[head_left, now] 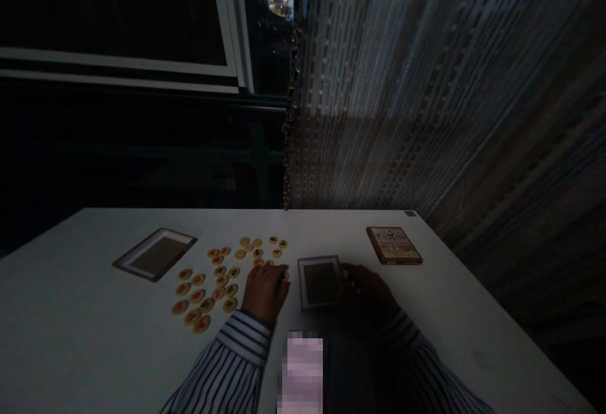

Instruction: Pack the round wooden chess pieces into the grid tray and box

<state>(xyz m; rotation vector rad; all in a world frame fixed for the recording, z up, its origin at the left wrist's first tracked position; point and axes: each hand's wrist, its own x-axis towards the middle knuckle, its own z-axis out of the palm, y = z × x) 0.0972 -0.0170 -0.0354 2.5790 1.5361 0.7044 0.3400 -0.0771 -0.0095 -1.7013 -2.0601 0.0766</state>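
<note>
My left hand (266, 291) is closed beside the round wooden pieces, its fingertips around one light disc (285, 275). To its right an open shallow box (303, 284) with a dark inside rests on the white table. Dim light covers my right hand (368, 294), which grips the right edge of this box. Several round pieces with red or black characters (219, 280) lie scattered left of my left hand. A few plain-looking ones (245, 242) are farther back.
Another shallow open tray (163, 256) lies at the left of the white table (108, 338). A flat box with a printed cover (394, 245) sits at the back right. Behind the table hang a string curtain (369, 117) and a window frame (231, 23). A blurred pinkish patch (303, 373) shows at the front.
</note>
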